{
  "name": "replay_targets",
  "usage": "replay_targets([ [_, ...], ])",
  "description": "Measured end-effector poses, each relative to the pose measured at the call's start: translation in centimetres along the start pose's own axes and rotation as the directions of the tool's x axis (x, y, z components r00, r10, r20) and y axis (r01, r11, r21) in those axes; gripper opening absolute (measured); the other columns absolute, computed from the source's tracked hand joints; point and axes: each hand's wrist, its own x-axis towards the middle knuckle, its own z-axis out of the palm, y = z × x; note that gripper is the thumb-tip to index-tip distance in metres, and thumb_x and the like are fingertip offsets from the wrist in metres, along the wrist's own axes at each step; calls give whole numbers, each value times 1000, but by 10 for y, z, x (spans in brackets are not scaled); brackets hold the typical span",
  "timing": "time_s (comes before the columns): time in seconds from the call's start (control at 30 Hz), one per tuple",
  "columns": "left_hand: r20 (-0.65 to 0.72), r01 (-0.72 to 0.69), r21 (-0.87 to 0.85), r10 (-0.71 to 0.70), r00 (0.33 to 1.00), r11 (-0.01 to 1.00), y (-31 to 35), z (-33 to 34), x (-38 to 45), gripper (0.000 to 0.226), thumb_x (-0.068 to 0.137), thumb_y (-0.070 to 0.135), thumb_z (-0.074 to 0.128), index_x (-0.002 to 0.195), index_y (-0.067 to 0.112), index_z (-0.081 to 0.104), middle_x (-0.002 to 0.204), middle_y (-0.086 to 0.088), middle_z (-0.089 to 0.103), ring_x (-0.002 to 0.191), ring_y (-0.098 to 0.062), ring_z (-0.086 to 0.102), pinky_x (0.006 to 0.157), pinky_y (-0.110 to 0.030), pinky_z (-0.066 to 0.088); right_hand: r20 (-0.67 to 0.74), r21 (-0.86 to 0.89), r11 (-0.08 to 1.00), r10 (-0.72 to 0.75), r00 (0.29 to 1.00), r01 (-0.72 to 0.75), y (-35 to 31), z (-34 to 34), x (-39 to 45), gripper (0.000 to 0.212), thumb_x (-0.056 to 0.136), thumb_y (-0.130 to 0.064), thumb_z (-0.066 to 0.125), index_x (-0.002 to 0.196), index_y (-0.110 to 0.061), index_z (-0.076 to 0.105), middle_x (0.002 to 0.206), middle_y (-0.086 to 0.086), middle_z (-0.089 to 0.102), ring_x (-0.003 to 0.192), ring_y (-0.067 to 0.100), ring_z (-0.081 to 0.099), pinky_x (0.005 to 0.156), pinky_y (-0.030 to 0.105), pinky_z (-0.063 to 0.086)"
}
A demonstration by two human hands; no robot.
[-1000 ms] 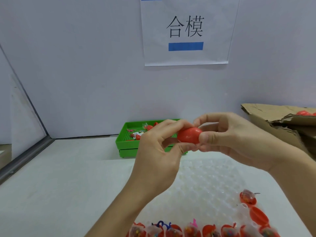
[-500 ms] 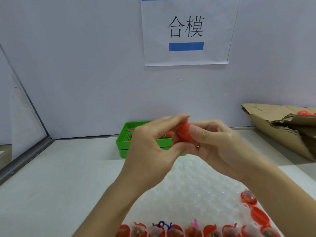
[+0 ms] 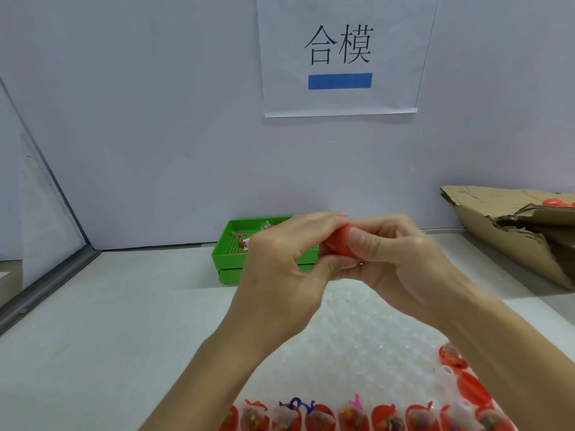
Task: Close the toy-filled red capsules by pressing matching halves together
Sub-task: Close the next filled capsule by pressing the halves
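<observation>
Both hands' fingers [image 3: 314, 220] clenched round one red capsule [image 3: 337, 244], high above the bubble tray [image 3: 357, 337]

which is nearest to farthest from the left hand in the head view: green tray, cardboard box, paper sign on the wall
1. green tray, just behind the left hand on the table.
2. paper sign, up on the wall.
3. cardboard box, far right, past the right hand.

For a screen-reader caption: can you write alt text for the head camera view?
Two hands, left hand and right hand, squeeze a red capsule between them above a bubbled white mat. Open toy-filled red halves line the near edge, with a green tray behind.
</observation>
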Motion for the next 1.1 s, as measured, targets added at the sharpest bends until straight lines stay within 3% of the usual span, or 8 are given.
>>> replay_targets([
  [0.2,88,235,-342,-218,972,910,2,-2,1,38,79,2,78,115,11,72,110,4,72,108,-12,67,95,-27,53,90,265,959,79,993,-101,-2,4,-1,36,89,-32,56,95,-1,74,91,16,66,86,25,67,85,38,56],
  [0.33,127,337,-469,-315,940,816,4,-3,3,35,77,1,79,109,15,74,102,5,72,102,-19,68,95,-43,55,149,394,905,108,983,-159,-2,5,-1,39,93,-33,52,104,0,72,100,20,65,95,28,66,96,43,53],
  [0.53,217,410,-403,-350,911,818,4,-5,3,28,83,7,76,105,22,68,95,6,73,87,-10,72,81,-26,59,177,391,894,158,971,-217,-1,6,-1,47,96,-36,49,116,3,67,113,25,65,107,35,64,103,44,50],
  [0.63,155,368,-340,-334,930,865,3,-5,3,26,83,7,77,106,17,69,94,8,73,88,-5,70,81,-14,53,93,316,924,197,976,-217,-2,4,-1,46,93,-40,54,114,-2,71,119,27,66,108,36,67,100,45,53],
  [0.73,75,310,-230,-300,951,923,-1,-5,4,24,83,15,79,104,23,69,96,13,72,95,-3,68,88,-15,51,-85,103,980,181,980,-172,-2,1,1,38,88,-42,61,98,-10,77,104,18,73,95,30,72,88,44,58],
  [0.83,19,276,-184,-278,961,943,-4,-5,3,24,80,17,79,102,25,71,95,13,71,96,-6,67,86,-20,53,-228,-91,992,69,971,-91,-1,-1,2,34,83,-37,70,97,-6,74,90,12,75,83,22,72,76,37,56],
  [0.97,-25,287,-211,-299,954,934,-6,-5,3,35,74,10,84,103,26,74,92,13,73,92,-3,70,83,-17,55,-262,-184,983,-45,964,-4,0,-2,1,34,67,-38,74,90,-13,76,87,10,76,80,20,72,67,23,55],
  [1.1,-35,302,-270,-322,946,914,-6,-6,4,37,69,9,87,100,26,75,91,11,75,89,-6,72,82,-19,56,-252,-253,966,-115,961,49,0,-1,0,26,68,-38,73,84,-19,79,91,9,77,83,19,72,69,25,55],
])
